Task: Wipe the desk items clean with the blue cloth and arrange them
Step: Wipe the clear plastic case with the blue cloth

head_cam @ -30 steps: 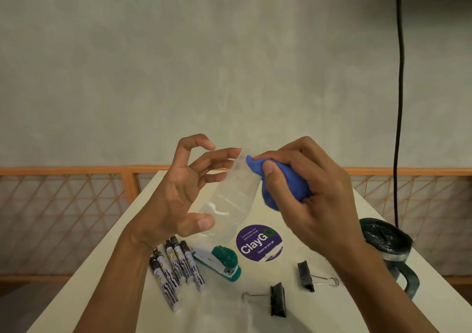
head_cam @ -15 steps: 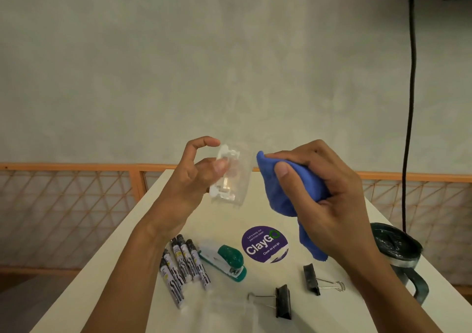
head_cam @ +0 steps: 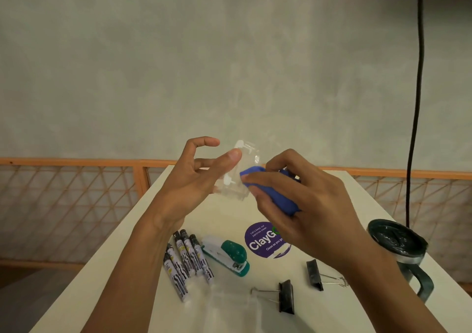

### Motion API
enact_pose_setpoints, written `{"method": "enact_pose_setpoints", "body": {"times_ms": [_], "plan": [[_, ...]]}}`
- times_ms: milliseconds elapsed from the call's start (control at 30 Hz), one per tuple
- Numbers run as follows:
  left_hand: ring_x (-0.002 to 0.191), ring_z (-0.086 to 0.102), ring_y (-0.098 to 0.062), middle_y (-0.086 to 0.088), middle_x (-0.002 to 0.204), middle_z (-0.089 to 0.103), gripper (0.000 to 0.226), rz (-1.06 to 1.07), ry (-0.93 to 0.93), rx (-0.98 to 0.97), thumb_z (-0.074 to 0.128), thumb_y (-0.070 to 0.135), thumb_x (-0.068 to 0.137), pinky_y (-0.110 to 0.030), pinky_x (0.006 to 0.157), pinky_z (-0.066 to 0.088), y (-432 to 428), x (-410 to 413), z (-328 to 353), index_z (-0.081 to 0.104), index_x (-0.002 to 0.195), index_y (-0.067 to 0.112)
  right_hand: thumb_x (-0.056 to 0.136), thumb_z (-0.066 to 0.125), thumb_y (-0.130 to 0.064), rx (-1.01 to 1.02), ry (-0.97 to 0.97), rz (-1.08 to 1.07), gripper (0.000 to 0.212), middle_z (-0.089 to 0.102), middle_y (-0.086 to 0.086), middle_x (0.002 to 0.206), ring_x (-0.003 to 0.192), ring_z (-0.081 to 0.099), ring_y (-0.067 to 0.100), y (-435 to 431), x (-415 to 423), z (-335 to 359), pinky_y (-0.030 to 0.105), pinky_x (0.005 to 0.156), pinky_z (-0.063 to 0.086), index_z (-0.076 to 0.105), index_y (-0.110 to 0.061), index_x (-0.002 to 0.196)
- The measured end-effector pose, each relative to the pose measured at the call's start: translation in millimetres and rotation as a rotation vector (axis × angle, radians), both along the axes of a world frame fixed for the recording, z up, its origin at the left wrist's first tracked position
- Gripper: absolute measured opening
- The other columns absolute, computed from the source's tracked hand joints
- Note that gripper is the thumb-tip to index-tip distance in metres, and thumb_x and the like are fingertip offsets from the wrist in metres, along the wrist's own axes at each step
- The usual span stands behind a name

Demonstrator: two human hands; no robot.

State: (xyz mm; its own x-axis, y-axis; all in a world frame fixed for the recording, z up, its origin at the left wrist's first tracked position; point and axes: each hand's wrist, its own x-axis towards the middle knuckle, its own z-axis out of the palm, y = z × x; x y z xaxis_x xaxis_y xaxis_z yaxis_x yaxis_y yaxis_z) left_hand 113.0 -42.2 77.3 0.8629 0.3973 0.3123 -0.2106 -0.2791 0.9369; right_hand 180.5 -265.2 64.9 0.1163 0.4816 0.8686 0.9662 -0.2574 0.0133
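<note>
From the head camera, the left hand (head_cam: 194,179) pinches a small clear plastic piece (head_cam: 241,177) between thumb and fingers, held above the white desk (head_cam: 127,269). The right hand (head_cam: 304,205) grips the bunched blue cloth (head_cam: 279,201), whose tip touches the piece's right edge. Below the left wrist lie four markers (head_cam: 186,258) beside a green stapler (head_cam: 227,254). Beneath the right hand sit a purple sticker (head_cam: 263,242) and two black binder clips (head_cam: 286,297).

An office-like workspace: markers (head_cam: 187,263), stapler (head_cam: 227,254) and binder clips (head_cam: 286,297) lie on a white counter (head_cam: 122,269) below the left grip (head_cam: 189,187) and right grip (head_cam: 306,210); bare wall (head_cam: 229,64) and railing (head_cam: 63,200) beyond them.
</note>
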Motion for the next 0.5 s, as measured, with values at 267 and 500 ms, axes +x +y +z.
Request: {"method": "enact_pose_setpoints", "body": {"times_ms": [267,500], "plan": [[0.105,0.078,-0.021,0.003,0.113,0.081,0.076,-0.073,0.200,-0.065,0.045,0.095,0.078,-0.043,0.087,0.067,-13.4,-3.8,6.9,0.062,0.137,0.049,0.099,0.077,-0.045,-0.001,0.074,-0.013,0.046,0.059,-0.009,0.120,0.087,0.061,0.011,-3.3,12.5,0.5,0.026,0.068,0.056,0.066,-0.034,0.142],[0.111,0.074,-0.029,0.011,0.139,0.070,0.093,-0.194,0.226,0.045,0.033,0.097,0.071,-0.043,0.086,0.065,-12.3,-6.4,7.4,0.066,0.140,0.044,0.097,0.079,-0.034,0.085,0.116,0.007,0.047,0.062,-0.003,0.116,0.091,0.062,0.013,-9.6,20.6,2.9,0.032,0.073,0.055,0.067,-0.026,0.142]]}}
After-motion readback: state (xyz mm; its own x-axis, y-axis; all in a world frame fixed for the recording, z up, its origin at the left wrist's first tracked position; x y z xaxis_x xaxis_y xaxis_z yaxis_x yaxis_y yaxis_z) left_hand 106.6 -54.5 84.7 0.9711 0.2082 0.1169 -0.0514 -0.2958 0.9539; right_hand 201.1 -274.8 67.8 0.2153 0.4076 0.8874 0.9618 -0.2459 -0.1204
